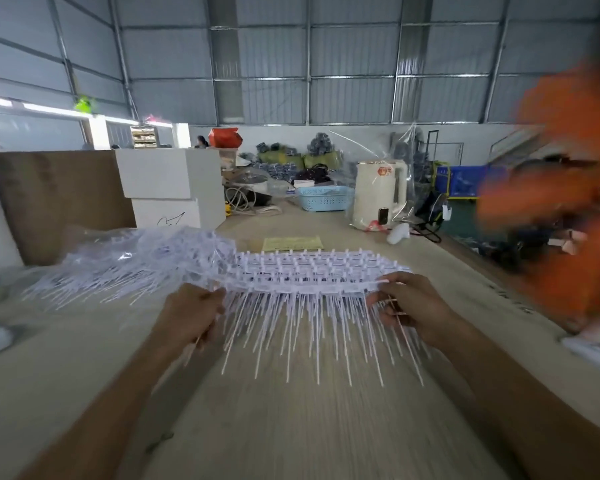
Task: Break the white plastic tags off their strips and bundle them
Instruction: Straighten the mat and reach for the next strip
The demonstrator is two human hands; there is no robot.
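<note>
A wide stack of white plastic tag strips (pixel 302 275) hangs above the table between my hands, its thin tag tails pointing down toward me. My left hand (pixel 191 313) grips the stack's left end, fingers curled round it. At the right end my right hand (pixel 407 304) pinches the stack with thumb and fingers. A loose heap of more white tag strips (pixel 125 265) lies on the table to the left, partly on clear plastic wrap.
The pale wooden table (pixel 291 410) stretches ahead. A brown cardboard box (pixel 56 199) and white boxes (pixel 167 181) stand at the back left. A cream kettle (pixel 378 195), blue basket (pixel 323 199) and yellow paper (pixel 291 243) sit further back. A blurred person in orange (pixel 568 188) is at the right.
</note>
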